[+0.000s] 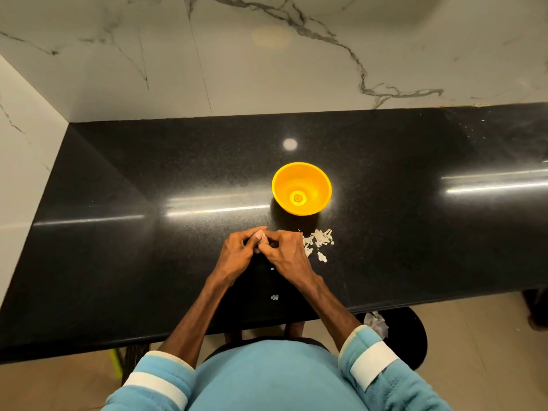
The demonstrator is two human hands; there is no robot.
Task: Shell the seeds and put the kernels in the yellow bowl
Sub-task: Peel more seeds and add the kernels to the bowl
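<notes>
Left hand (237, 252) and right hand (285, 250), fingers curled, pinch one pale seed (259, 239) together, near the glossy yellow bowl (283, 185)

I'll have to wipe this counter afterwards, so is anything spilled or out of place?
Pale seed-shell fragments lie scattered on the glossy black countertop just right of the right hand, near the round yellow plastic bowl; one stray bit sits closer to the front edge. The bowl itself stands upright.
</notes>
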